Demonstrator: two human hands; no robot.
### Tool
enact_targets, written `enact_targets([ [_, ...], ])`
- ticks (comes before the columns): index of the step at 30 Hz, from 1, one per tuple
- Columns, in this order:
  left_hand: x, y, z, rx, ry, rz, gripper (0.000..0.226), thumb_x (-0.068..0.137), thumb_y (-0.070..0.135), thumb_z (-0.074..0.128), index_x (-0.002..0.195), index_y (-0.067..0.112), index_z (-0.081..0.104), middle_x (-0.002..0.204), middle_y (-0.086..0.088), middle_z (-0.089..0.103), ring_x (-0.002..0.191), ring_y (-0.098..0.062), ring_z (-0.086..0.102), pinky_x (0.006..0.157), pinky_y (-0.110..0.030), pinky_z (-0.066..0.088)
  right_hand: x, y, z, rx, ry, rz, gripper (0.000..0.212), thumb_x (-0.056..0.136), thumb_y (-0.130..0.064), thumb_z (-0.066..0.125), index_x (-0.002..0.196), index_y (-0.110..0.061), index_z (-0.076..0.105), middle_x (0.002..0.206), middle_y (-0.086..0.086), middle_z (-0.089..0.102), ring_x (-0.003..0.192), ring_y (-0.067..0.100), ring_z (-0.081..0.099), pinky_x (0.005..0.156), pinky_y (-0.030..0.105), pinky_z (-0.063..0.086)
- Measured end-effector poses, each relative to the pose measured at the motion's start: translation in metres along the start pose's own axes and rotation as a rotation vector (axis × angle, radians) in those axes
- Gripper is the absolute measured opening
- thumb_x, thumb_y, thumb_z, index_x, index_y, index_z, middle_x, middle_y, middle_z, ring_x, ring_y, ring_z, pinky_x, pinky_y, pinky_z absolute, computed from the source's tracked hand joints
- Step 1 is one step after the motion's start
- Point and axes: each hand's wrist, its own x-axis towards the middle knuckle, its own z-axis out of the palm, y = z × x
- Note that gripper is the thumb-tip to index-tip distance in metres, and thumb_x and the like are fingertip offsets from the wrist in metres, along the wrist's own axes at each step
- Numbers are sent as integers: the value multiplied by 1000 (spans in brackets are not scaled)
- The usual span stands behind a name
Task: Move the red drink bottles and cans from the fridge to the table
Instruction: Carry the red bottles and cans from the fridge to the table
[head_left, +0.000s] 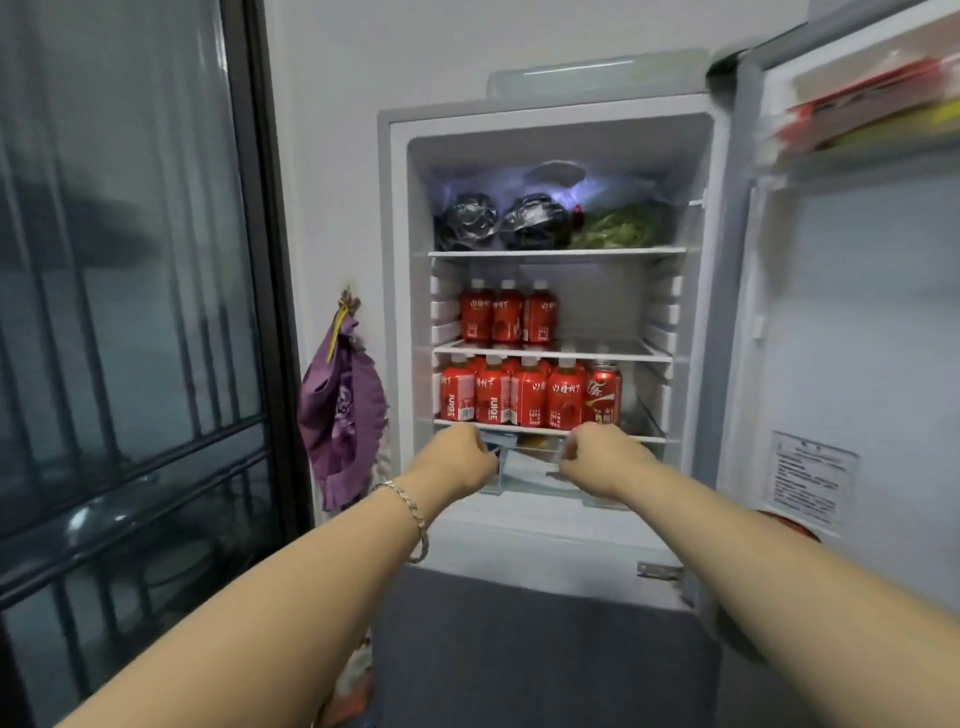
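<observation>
Head cam: red btls & can upright, long axes vert.

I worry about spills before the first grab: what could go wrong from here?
The lower-shelf bottles stand packed tight near the front edge, so pulling one could drag a neighbour off. The can at the row's right end sits just above the right hand, and a bump might topple it.
</observation>
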Motion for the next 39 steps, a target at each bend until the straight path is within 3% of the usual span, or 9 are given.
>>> enact_targets([
  [5,115,-7,13,-108,153,39,8,88,15,50,95,17,54,92,-3,61,79,-20,59,70,-32,51,107,11,0,53,123,-12,22,89,-18,52,105,-12,66,107,6,66,99,25,62,83,32,51],
  [8,177,-10,17,-180,249,71,29,86,22,55,114,14,53,114,-10,58,101,-26,59,87,-43,54,162,14,1,64,213,-30,24,86,-18,52,105,-12,66,111,8,66,101,27,61,85,33,50],
  [15,335,-10,13,-122,399,108,61,81,34,64,134,17,40,145,-16,17,138,-31,13,112,-41,24,307,20,-9,94,299,-9,45,87,-27,57,131,-22,50,131,15,39,114,34,53,101,37,43],
  [20,429,0,15,-95,374,154,75,76,47,69,140,27,36,153,-24,2,144,-36,-1,118,-42,14,400,41,-9,132,283,65,69,86,-41,58,146,-33,25,142,25,28,131,43,34,109,43,35],
  [25,484,11,21,-5,318,25,90,69,69,61,145,38,24,154,-24,-1,143,-41,1,118,-45,11,467,49,-6,236,396,14,86,85,-44,59,151,-21,10,156,12,7,142,35,11,113,34,22],
  [28,505,18,17,34,277,-84,104,60,80,58,146,39,17,156,-16,-10,144,-38,-7,116,-50,3,490,59,2,434,458,24,85,77,-35,73,145,-14,26,147,12,28,135,26,32,107,24,29],
  [34,522,14,13,92,243,-66,110,51,89,48,144,36,26,157,-15,3,142,-42,-4,115,-54,4,498,74,2,793,420,10,79,59,-24,87,128,-19,49,118,3,64,106,19,63,93,35,52],
  [37,506,9,6,19,222,-20,93,62,79,57,140,33,37,154,-17,14,141,-40,10,117,-43,13,490,72,-2,930,357,-9,68,57,-12,87,118,-17,57,110,6,68,99,22,66,87,38,55],
  [39,493,-1,-1,-116,167,27,91,51,80,66,131,38,48,149,-13,26,135,-36,30,113,-41,28,476,69,-5,1033,238,-37,50,62,-7,83,107,-17,63,103,9,70,96,25,67,85,38,54],
])
